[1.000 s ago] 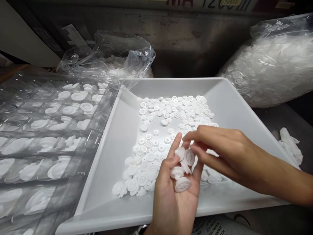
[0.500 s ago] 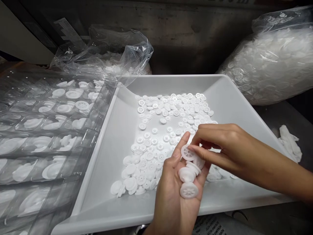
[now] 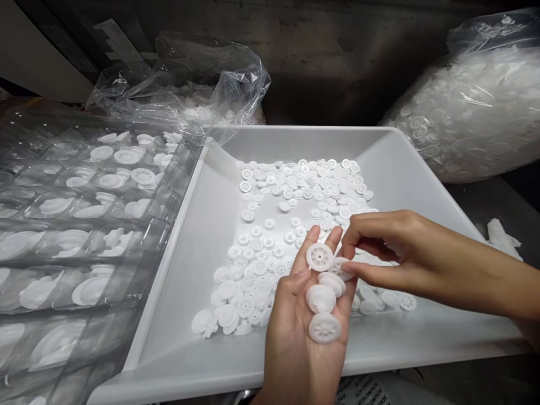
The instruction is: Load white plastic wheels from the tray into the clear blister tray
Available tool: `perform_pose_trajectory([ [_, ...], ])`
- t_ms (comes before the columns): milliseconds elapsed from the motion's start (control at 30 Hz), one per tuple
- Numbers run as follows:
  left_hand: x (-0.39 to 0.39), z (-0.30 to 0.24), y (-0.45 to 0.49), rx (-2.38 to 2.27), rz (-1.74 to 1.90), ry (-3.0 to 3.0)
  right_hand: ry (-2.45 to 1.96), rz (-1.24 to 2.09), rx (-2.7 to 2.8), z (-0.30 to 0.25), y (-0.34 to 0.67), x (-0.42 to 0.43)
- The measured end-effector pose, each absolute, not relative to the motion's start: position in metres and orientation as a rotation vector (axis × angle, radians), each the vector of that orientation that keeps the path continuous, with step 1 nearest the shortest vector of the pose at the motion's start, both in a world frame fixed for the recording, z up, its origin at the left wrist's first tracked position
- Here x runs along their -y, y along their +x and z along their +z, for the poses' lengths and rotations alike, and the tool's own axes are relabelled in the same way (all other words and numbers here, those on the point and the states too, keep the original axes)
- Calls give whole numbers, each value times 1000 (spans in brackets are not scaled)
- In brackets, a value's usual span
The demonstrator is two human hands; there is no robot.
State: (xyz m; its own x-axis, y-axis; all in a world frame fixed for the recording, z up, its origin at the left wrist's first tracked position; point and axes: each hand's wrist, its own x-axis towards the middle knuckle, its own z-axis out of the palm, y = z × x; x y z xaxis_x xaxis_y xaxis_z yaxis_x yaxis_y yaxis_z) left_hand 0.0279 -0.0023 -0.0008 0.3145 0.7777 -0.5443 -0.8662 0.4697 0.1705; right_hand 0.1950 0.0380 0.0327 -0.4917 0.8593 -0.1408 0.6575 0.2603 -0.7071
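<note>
Logging a change at the left hand point(image 3: 304, 337): the spoked wheel point(image 3: 319, 256) that my right hand point(image 3: 388, 247) was pinching half a second ago is now lying face up on my left fingertips, heading the row point(image 3: 324, 306) resting along those fingers. The row is getting one wheel longer. My left hand is staying wide, palm up, over the near edge of the tray point(image 3: 185, 292), carrying the wheels without closing on them. My right hand is drawing back a little toward the tray's right edge, thumb and forefinger narrow on the rim of a second wheel point(image 3: 340, 268) just beside the spoked one. Loose wheels point(image 3: 304, 191) are lying spread from the tray's middle to its far edge. Judging from this, stacking in the palm is still going on.
</note>
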Motion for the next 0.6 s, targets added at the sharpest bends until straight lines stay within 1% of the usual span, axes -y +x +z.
perform_pose_trajectory([
  [100,2,4,26,-675,1060,-161,-1480,1009,2270,33,201,-42],
  [200,1,8,24,-713,1034,-171,-1500,845,2308,35,204,-41],
  [333,0,7,24,-706,1022,-161,-1349,658,2363,34,198,-32],
  [600,0,4,27,-693,1001,-146,-1169,581,2409,23,189,-31],
])
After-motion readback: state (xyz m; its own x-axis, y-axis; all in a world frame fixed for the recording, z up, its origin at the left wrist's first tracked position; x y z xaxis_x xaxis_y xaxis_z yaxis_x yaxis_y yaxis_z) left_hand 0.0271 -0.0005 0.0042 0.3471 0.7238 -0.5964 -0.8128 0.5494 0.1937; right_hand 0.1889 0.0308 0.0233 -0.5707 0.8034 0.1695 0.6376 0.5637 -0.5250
